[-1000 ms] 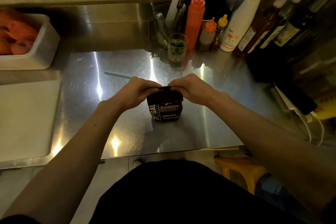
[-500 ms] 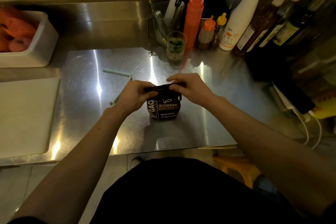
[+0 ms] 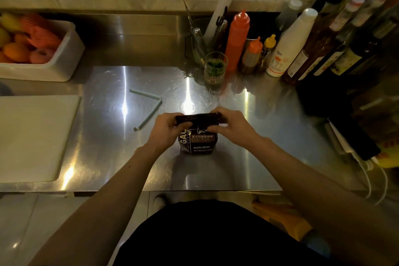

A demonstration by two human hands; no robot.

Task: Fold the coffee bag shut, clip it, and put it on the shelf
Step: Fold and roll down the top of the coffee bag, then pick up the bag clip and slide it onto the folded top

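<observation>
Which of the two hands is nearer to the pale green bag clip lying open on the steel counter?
Left. The left hand grips the dark coffee bag just right of the pale green bag clip; the right hand holds the bag's far side.

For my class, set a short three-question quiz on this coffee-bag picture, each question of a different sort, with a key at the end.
1. True or false: the sealing clip is already clamped on the coffee bag.
2. Multiple choice: where does the clip lie? A) on the white cutting board; B) open on the steel counter, on the left hand's side of the bag; C) in the fruit tub.
3. Short answer: what are the left hand and the right hand gripping?

Key: 1. False. 2. B. 3. The folded top of the coffee bag, one hand at each end, with the bag standing on the counter.
</observation>
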